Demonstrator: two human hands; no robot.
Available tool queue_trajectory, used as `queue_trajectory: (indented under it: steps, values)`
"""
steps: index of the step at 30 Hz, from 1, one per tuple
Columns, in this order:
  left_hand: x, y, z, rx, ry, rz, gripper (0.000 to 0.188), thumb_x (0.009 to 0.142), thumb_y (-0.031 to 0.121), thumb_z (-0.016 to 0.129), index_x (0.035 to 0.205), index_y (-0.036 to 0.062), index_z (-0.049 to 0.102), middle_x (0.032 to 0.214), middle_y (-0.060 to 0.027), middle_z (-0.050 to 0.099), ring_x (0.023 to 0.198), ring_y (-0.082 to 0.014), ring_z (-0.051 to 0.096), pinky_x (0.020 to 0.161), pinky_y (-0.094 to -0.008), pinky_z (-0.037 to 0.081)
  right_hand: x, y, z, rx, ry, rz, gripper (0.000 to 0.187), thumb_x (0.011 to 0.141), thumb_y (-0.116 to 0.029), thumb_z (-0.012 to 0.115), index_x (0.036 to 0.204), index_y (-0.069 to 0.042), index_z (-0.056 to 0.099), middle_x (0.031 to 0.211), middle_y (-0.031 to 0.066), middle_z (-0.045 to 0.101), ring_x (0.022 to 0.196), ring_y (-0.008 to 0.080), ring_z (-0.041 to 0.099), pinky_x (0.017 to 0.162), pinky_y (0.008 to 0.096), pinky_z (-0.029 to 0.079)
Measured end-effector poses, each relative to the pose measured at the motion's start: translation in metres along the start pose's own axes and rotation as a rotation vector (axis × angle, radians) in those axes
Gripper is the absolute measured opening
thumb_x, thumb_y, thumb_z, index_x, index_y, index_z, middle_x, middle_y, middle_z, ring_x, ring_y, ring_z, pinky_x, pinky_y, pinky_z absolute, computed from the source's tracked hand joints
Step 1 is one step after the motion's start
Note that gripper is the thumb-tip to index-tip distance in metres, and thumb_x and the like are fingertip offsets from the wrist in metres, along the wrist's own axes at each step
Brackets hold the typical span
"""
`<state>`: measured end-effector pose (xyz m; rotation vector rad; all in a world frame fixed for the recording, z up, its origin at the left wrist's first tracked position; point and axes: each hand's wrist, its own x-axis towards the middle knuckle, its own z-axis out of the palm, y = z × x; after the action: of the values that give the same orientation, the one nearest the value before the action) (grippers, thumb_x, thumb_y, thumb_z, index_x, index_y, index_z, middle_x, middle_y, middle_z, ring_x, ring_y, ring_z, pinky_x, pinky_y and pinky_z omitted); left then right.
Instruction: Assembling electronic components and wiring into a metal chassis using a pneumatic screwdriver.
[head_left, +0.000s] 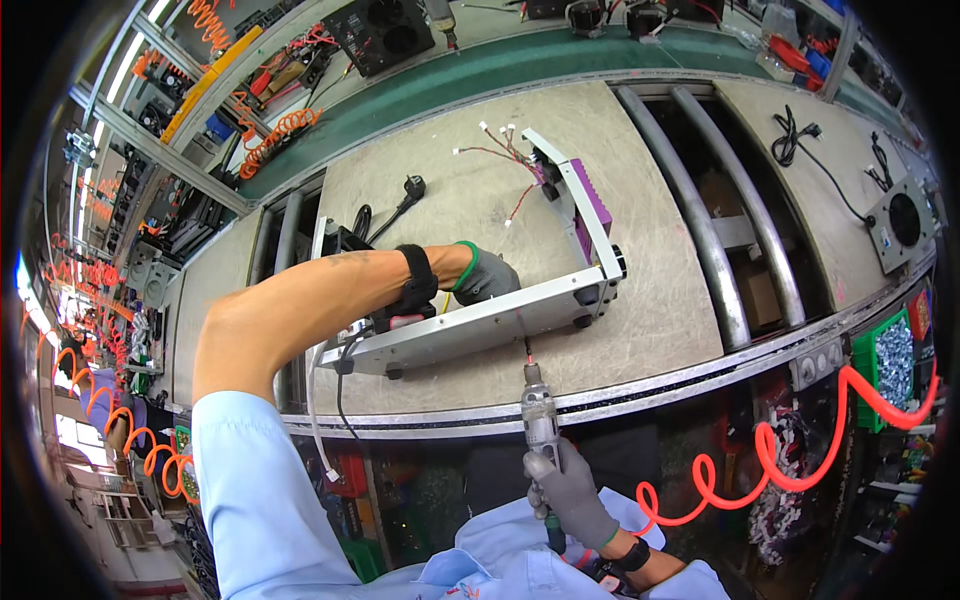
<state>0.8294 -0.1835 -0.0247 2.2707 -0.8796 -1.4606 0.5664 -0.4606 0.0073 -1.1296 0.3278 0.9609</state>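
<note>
A grey metal chassis point(455, 325) with black feet lies on its side on the workboard, its bottom panel toward me. My left hand point(487, 277), in a grey glove with a green cuff, reaches over that panel into the chassis; its fingertips are hidden behind the edge. Gloved too, my right hand point(572, 495) is wrapped round a pneumatic screwdriver point(540, 415). The screwdriver's bit points at the bottom panel and meets or nearly meets it. A purple part point(592, 200) sits at the chassis's right end, beside thin red wires point(500, 150) with white plugs.
Steel rollers point(690, 215) lie right of the workboard point(640, 300). A coiled orange air hose point(770, 470) loops at the right, below a green bin point(885, 365) of small screws. A black power cord point(400, 205) rests behind my left arm. Another fan panel point(903, 222) stands far right.
</note>
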Motion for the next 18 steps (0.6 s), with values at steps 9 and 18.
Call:
queue_trajectory:
  steps: [9,18]
  values:
    - [-0.009,0.009,0.004,-0.460,-0.076,-0.257,0.025,0.080,0.012,0.064,0.096,-0.0056,0.070,0.079,-0.0040,0.065,0.066,-0.0156,0.049,0.057,-0.0368,0.042,-0.015,-0.008,-0.010,-0.192,-0.038,-0.019,0.037,0.095,-0.034,0.065,0.110,-0.005,0.049,0.071,0.0028,0.053,0.051,0.0074,0.054,0.043,0.0255,0.046]
    - [-0.009,0.016,0.001,-0.169,-0.094,-0.122,0.027,0.084,0.015,0.064,0.103,-0.0038,0.069,0.100,-0.0113,0.072,0.081,-0.0184,0.054,0.074,-0.0398,0.048,-0.017,-0.001,-0.006,-0.223,-0.061,0.011,0.039,0.095,-0.036,0.064,0.111,-0.004,0.049,0.073,0.0023,0.053,0.054,0.0071,0.055,0.044,0.0250,0.046]
